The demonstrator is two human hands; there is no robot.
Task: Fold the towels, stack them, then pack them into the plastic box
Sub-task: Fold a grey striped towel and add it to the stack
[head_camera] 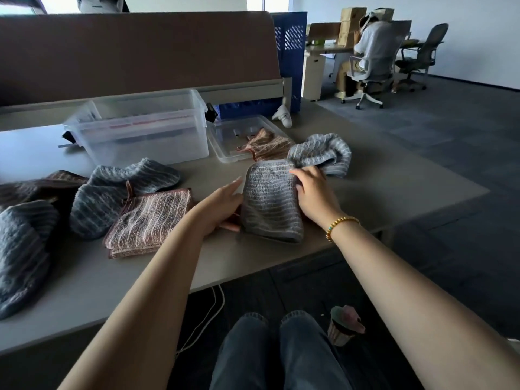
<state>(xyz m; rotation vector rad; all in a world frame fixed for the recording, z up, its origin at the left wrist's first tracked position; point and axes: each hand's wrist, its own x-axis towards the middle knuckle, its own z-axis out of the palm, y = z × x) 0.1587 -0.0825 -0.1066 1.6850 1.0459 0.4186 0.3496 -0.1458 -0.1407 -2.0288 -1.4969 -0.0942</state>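
A folded grey striped towel (270,204) lies on the table in front of me. My left hand (222,206) rests against its left edge with fingers straight. My right hand (312,190) presses on its right side, fingers bent over the edge. A folded brown striped towel (149,220) lies to the left. Loose grey towels lie at the left (121,190), at the far left (22,249) and behind my right hand (320,153). A brown towel (264,144) sits partly on the box lid (225,136). The clear plastic box (140,130) stands behind.
A dark brown towel (33,187) lies at the far left. A white bottle (284,116) lies by the blue crate (289,52). A brown divider (135,52) backs the table. A person sits at a far desk (374,49). The table's front edge is near my knees.
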